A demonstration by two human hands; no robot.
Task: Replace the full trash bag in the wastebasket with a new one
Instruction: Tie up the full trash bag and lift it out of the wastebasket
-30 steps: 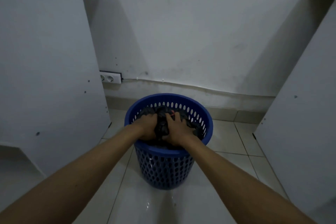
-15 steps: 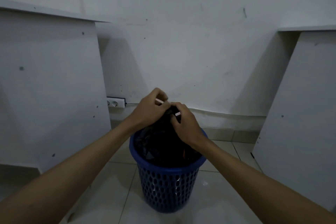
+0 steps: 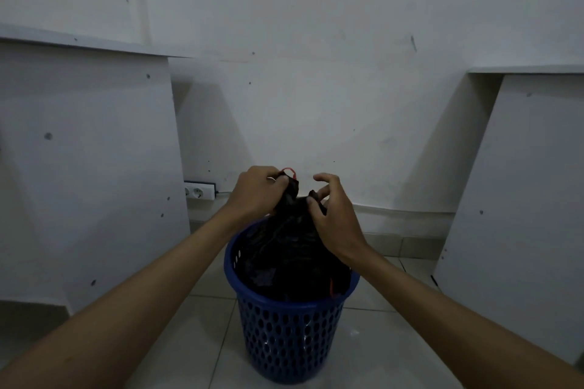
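A blue perforated wastebasket (image 3: 286, 335) stands on the tiled floor in the lower middle. A full black trash bag (image 3: 290, 256) with a red drawstring fills it and rises above the rim. My left hand (image 3: 257, 194) is closed on the gathered top of the bag, with a red loop sticking out above the fingers. My right hand (image 3: 335, 215) pinches the bag's neck with thumb and lower fingers while its upper fingers are spread. Both hands are above the basket. No new bag is in view.
White furniture panels stand close on the left (image 3: 85, 167) and the right (image 3: 518, 183). A white wall is behind, with a socket strip (image 3: 199, 191) low at the left and a cable along the skirting. The pale floor tiles (image 3: 379, 347) are glossy.
My hands went from pressing down inside the basket to gathering the bag's top and lifting it above the rim. The right hand's upper fingers have spread. The view has tilted up.
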